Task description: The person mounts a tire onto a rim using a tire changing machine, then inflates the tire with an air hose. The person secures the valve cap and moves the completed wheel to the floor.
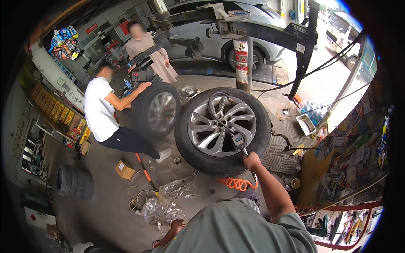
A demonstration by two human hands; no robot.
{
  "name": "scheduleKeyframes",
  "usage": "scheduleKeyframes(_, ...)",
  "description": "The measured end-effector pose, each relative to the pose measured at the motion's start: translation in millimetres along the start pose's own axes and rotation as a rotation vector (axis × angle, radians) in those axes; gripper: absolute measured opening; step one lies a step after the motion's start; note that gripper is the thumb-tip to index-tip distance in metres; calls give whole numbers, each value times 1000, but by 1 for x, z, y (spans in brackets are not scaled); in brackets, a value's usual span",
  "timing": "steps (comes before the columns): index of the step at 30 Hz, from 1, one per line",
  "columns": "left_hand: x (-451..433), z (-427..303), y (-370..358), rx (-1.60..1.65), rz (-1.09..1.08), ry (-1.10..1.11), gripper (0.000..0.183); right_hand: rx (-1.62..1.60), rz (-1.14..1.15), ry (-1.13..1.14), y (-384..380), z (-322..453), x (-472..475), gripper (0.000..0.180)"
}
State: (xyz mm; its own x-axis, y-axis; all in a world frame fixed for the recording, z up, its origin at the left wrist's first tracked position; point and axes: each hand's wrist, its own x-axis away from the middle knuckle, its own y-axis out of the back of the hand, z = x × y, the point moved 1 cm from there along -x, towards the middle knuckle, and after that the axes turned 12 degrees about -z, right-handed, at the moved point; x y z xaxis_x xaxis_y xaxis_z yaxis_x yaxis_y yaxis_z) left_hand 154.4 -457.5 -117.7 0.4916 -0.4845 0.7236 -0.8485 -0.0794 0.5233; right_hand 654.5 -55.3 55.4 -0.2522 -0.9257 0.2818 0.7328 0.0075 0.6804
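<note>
My right hand is closed around the handle of a digital tire inflator gauge. Its small display faces up over the rim. A black hose loops from the gauge across the spokes. Below my wrist, an orange coiled air hose hangs from a fitting. The gauge is above a tire mounted on a silver multi-spoke alloy wheel, which lies face up before me. My left hand is low beside my body, near crumpled clear plastic sheeting; its fingers are partly hidden.
A tire-changer arm extends above the wheel. To the left, a co-worker touches another wheel, blurred as if spinning. Another person stands behind. Stacked tires, a cardboard box and an orange-black bar are on the floor.
</note>
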Motion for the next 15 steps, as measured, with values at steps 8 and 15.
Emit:
scheduleKeyframes(8,6,15,7,-518,-14,-553,50,-34,15,-22,6,8,6,41)
scheduleKeyframes(15,42,-49,4,163,-41,6,39,-26,7,-32,10,4,7,45)
